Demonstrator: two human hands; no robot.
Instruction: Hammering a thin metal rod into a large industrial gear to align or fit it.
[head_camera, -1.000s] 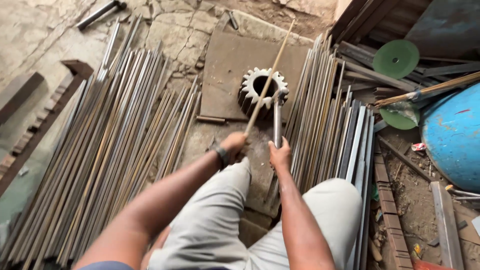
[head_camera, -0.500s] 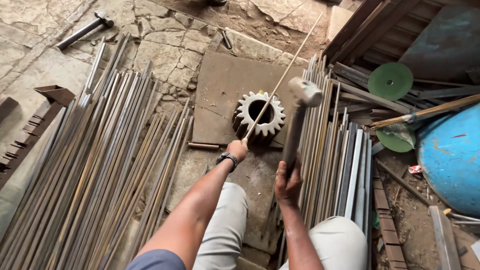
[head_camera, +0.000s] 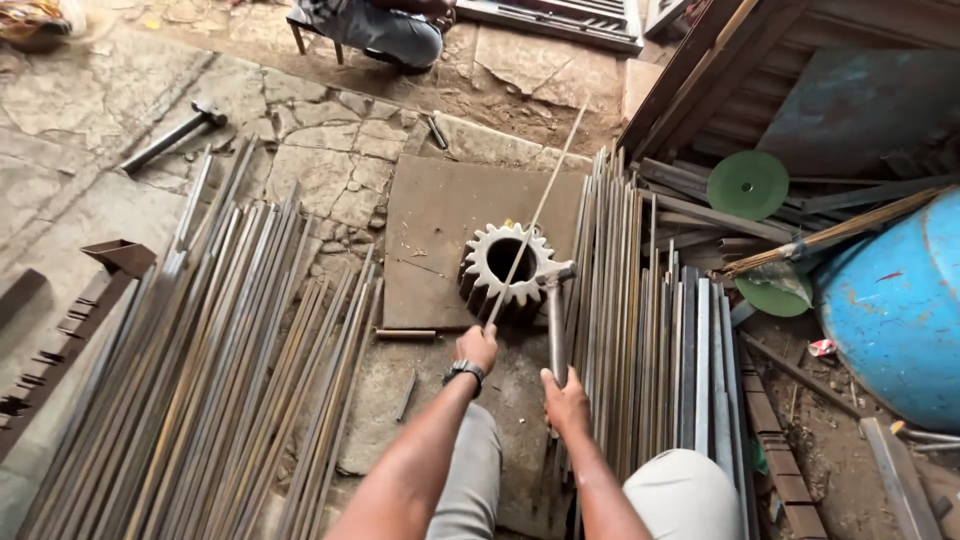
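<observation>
- Holding a thin rod (head_camera: 528, 235) in the clenched left hand (head_camera: 476, 348), the person lays it slantwise across the toothed gear wheel (head_camera: 505, 265), its far end rising toward the stone floor (head_camera: 300, 170) beyond; the gear stands on a flat metal plate (head_camera: 430, 240), between two spreads of long bars.
- Gripping is plain on the right too: the right hand (head_camera: 565, 400) is closed around the handle of a hammer (head_camera: 555, 300), whose head sits at the gear's right rim, just beside the rod; whether head and rod touch I cannot tell.
- Doing this well, in my judgement, means keeping the rod pressed on the gear's teeth so that the bent spot lies over solid metal; a rod left floating would spring and sting the left hand.
- Striking should be square and short, with the hammer face flat; a glancing blow could slide off toward the bars on the right (head_camera: 650, 330).
- Keeping the left hand's fingers well back from the gear seems wise; the knees sit close below both hands.
</observation>
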